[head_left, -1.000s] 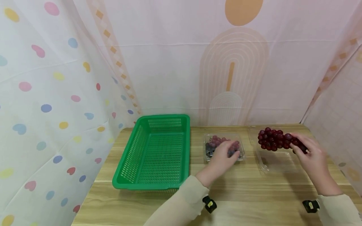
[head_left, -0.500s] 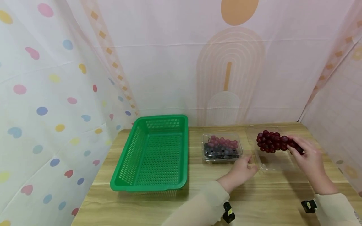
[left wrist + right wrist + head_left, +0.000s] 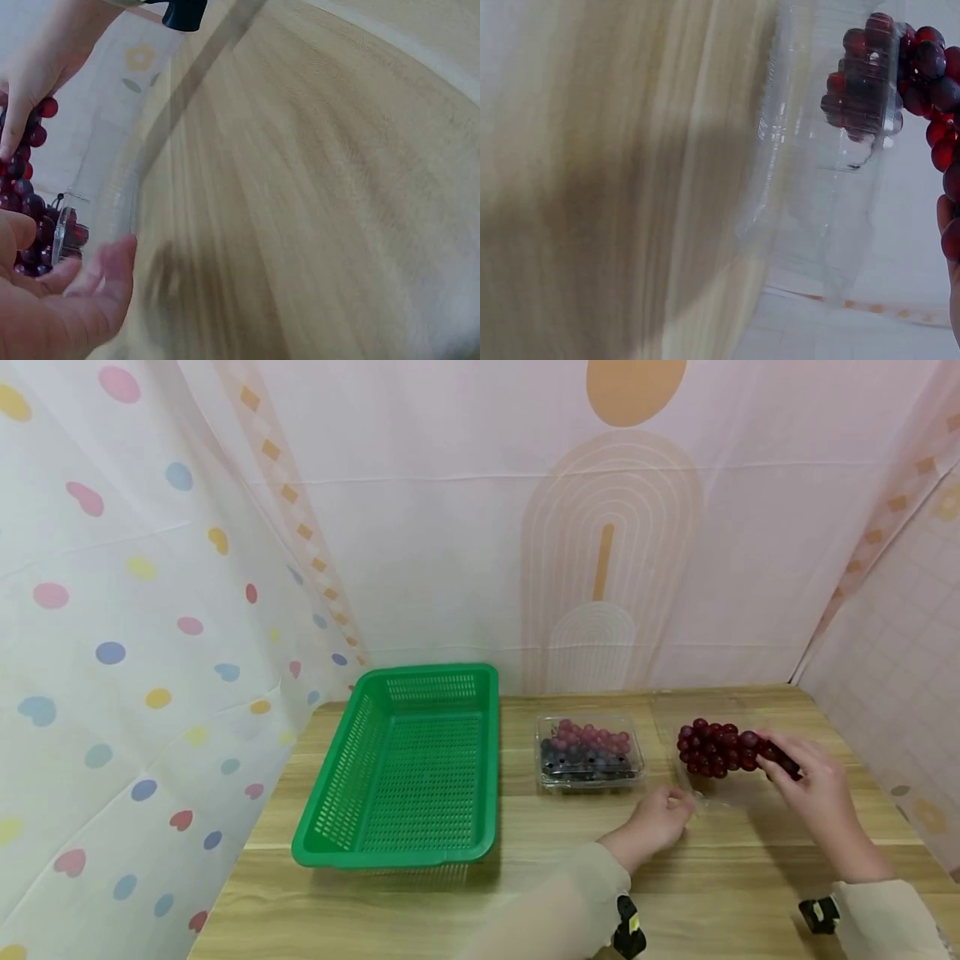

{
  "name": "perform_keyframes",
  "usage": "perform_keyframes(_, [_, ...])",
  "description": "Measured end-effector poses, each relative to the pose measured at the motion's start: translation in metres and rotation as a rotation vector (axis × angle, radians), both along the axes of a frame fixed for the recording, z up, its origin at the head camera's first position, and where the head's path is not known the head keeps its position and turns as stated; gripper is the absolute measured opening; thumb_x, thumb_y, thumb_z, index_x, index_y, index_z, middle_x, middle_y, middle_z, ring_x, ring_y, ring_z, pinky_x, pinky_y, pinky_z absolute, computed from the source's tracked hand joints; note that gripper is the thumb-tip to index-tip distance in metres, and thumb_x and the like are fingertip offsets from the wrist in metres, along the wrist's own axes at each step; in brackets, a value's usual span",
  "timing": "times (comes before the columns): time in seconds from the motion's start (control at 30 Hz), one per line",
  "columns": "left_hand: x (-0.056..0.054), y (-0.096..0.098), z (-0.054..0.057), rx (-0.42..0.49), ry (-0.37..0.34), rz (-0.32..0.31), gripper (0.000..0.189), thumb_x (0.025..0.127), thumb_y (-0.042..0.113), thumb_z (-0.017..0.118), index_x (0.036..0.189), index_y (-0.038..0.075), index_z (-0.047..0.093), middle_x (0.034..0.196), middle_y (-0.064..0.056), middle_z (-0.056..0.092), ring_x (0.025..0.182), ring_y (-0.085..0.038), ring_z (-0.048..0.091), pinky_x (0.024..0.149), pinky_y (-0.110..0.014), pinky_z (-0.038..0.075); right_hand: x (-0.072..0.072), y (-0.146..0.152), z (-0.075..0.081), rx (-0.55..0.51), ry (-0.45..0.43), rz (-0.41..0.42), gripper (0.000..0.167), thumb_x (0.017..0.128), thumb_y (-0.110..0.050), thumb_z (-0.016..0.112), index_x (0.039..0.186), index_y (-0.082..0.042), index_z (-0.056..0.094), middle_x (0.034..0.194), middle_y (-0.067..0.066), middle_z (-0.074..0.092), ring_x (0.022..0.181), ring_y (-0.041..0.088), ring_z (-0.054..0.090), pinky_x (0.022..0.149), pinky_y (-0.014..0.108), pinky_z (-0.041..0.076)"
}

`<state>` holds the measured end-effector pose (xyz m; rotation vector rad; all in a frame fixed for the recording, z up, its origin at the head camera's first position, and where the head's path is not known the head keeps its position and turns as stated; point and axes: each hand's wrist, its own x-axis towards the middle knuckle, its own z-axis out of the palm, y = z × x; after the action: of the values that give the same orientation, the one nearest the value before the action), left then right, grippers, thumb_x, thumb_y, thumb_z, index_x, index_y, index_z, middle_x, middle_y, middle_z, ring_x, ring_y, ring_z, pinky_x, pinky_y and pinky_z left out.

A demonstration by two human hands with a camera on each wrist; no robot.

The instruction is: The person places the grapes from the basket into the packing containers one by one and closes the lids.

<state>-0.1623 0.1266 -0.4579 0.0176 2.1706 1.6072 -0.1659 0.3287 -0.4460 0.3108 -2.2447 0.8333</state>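
My right hand (image 3: 813, 781) grips a bunch of dark red grapes (image 3: 716, 747) by its narrow end. The bunch hangs over an open clear plastic clamshell box (image 3: 720, 795), and in the right wrist view some grapes (image 3: 859, 82) show through its wall. My left hand (image 3: 651, 822) is at the box's near left corner. The left wrist view shows its loosely bent fingers (image 3: 116, 274) right at the plastic, the thumb apart from them. To the left stands a closed clear clamshell box (image 3: 555, 783) with pink-red and black grapes inside.
A large green perforated plastic basket (image 3: 491, 777) stands on the left of the wooden table (image 3: 375, 910). A patterned curtain (image 3: 450, 527) hangs right behind the table, and others flank both sides.
My left hand has left the closed box and moved right to the open box's near corner, its fingers drawing in. My right hand has brought the red grapes slightly lower and nearer.
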Motion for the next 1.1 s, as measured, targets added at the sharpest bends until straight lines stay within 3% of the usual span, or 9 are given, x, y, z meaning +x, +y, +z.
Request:
perform_keyframes(0.2, [-0.002,0.003,-0.008,0.183,-0.088,0.041,0.01,0.099,0.021,0.051,0.099,0.012,0.056,0.081,-0.007,0.06,0.079,-0.029,0.065,0.068,-0.04,0.052,0.004,0.002,-0.003,-0.011,-0.025,0.026,0.041,0.075,0.01,0.073,0.113,-0.002,0.068,0.118,-0.038,0.045,0.107,-0.023,0.037,0.072,-0.003,0.035])
perform_keyframes(0.4, [-0.003,0.002,-0.016,0.213,-0.082,0.032,0.01,0.098,0.019,0.053,0.099,0.01,0.058,0.08,-0.008,0.062,0.081,-0.029,0.067,0.064,-0.032,0.05,0.009,0.007,-0.008,-0.014,-0.096,0.038,0.037,0.081,0.003,0.071,0.117,-0.004,0.066,0.118,-0.043,0.041,0.107,-0.024,0.033,0.082,-0.005,0.027])
perform_keyframes(0.6, [-0.003,0.003,-0.023,0.251,-0.087,0.024,0.009,0.096,0.017,0.055,0.093,0.01,0.058,0.079,-0.007,0.064,0.077,-0.022,0.068,0.056,-0.021,0.043,0.01,0.012,-0.014,0.012,-0.109,0.066,0.037,0.079,0.004,0.072,0.115,-0.003,0.067,0.118,-0.041,0.041,0.105,-0.026,0.034,0.08,-0.003,0.029])
perform_keyframes(0.73, [-0.004,0.005,-0.026,0.277,-0.091,0.046,0.01,0.097,0.017,0.054,0.092,0.01,0.06,0.08,-0.007,0.065,0.074,-0.018,0.066,0.056,-0.021,0.041,0.01,0.015,-0.018,0.024,-0.163,0.085,0.038,0.079,0.003,0.072,0.116,-0.005,0.067,0.116,-0.042,0.039,0.104,-0.027,0.033,0.078,-0.003,0.03])
perform_keyframes(0.97, [-0.006,0.008,-0.026,0.269,-0.119,0.131,0.01,0.097,0.018,0.054,0.093,0.011,0.061,0.079,-0.007,0.065,0.07,-0.015,0.062,0.058,-0.024,0.042,0.007,0.017,-0.02,0.106,-0.202,0.138,0.043,0.075,0.008,0.073,0.115,-0.007,0.067,0.114,-0.024,0.052,0.106,-0.024,0.031,0.083,-0.001,0.025])
perform_keyframes(1.1, [-0.007,0.009,-0.026,0.258,-0.114,0.146,0.014,0.097,0.015,0.053,0.09,0.007,0.06,0.08,-0.008,0.063,0.067,-0.013,0.057,0.058,-0.024,0.04,0.005,0.017,-0.019,0.173,-0.22,0.143,0.049,0.072,0.012,0.072,0.116,-0.009,0.066,0.115,-0.012,0.057,0.107,-0.016,0.036,0.085,0.016,0.036])
